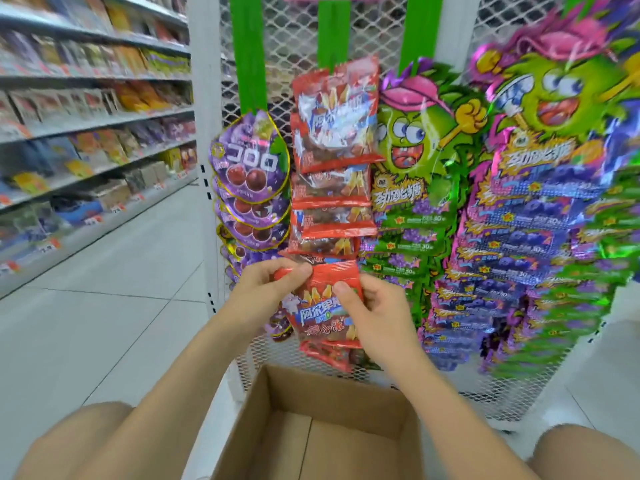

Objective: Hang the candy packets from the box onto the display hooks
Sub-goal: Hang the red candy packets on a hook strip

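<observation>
head view: left hand and right hand pinch one red packet over one box.

1. This is a shop: one aisle of a grocery or convenience store.
2. Well to the left of the left hand, long shelves run in tiers, packed with bagged snacks, and small price tags line their front edges.
3. Just above the left hand and the right hand, a white wire-mesh display rack carries hanging columns of identical goods: red candy packets, purple grape packets left of them, and green packets to the right.
4. Below the hands, an open cardboard box stands on a pale tiled floor.
</observation>
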The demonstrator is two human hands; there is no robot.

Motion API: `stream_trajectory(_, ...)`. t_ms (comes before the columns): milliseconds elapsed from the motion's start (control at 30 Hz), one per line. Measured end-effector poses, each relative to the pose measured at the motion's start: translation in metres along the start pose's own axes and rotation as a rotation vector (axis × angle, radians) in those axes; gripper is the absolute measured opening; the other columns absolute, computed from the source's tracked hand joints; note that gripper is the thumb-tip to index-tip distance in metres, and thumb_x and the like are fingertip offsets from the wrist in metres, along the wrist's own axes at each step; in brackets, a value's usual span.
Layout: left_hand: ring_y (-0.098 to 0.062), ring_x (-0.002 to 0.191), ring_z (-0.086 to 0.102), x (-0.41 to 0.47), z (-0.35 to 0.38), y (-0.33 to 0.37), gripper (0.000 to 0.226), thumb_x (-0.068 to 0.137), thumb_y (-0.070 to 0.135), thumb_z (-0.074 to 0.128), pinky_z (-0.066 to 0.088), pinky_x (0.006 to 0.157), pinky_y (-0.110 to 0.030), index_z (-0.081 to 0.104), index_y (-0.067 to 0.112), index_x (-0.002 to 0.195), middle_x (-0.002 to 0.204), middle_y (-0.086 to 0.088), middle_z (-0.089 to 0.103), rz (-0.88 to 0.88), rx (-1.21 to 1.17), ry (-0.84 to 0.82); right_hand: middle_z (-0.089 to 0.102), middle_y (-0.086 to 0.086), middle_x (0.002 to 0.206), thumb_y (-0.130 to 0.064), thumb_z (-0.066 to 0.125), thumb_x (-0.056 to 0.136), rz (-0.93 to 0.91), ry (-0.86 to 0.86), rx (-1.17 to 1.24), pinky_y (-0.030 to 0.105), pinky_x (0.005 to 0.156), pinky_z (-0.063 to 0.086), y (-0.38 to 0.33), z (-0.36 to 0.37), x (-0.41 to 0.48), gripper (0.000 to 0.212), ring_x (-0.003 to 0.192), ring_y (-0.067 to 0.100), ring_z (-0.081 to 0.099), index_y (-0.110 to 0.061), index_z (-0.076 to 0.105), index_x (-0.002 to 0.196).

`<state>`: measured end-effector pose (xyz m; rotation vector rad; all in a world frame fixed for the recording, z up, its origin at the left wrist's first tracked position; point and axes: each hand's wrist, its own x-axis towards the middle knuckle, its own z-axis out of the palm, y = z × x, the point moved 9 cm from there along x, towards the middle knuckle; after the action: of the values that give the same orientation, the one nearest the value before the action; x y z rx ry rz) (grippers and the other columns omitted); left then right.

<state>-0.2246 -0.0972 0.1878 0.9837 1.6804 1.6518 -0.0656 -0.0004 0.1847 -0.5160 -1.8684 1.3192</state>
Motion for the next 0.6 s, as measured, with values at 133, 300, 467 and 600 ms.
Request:
stream_trajectory(133, -0.013, 0.085, 0.068, 0.020, -0.002, 0.103, 0.024, 0.100, 0.036, 0.072, 0.054, 0.086, -0.033, 0.078, 0.014, 0.091, 0.090, 0.000, 0.077, 0.298, 0.126, 0.106, 0.077, 0.007, 0.090, -0.028, 0.063, 0.105, -0.166, 0.144, -0.005, 0.060, 0.072, 0.059, -0.074, -0.025, 0.039, 0.014, 0.086, 0.039, 0.069, -0.026, 0.076, 0.101)
stream_trajectory(300, 0.004, 0.086, 0.064, 0.045, -0.004, 0.225, 0.023, 0.105, 0.017, 0.056, 0.047, 0.078, -0.016, 0.078, 0.021, 0.110, 0.098, 0.013, 0.075, 0.608, 0.352, 0.391, 0.070, 0.006, 0.072, -0.030, 0.065, 0.097, -0.354, 0.403, -0.152, 0.049, 0.061, 0.052, -0.166, -0.066, 0.085, 0.021, 0.062, 0.028, 0.059, -0.013, 0.070, 0.085)
stream_trajectory(467, 0.001, 0.108, 0.066, 0.082, 0.006, 0.290, 0.033, 0.105, 0.016, 0.045, 0.051, 0.098, -0.022, 0.071, 0.016, 0.126, 0.114, 0.009, 0.071, 0.585, 0.425, 0.390, 0.069, 0.001, 0.061, -0.033, 0.069, 0.090, -0.450, 0.523, -0.233, 0.043, 0.055, 0.049, -0.231, -0.082, 0.136, 0.031, 0.055, 0.026, 0.058, -0.006, 0.073, 0.075)
stream_trajectory(600, -0.028, 0.110, 0.067, 0.103, 0.003, 0.308, 0.032, 0.104, 0.020, 0.040, 0.052, 0.099, -0.038, 0.070, 0.016, 0.113, 0.118, -0.007, 0.073, 0.485, 0.368, 0.393, 0.055, -0.010, 0.051, -0.028, 0.070, 0.092, -0.387, 0.493, -0.254, 0.029, 0.052, 0.037, -0.250, -0.075, 0.177, 0.030, 0.046, 0.007, 0.039, -0.011, 0.072, 0.067)
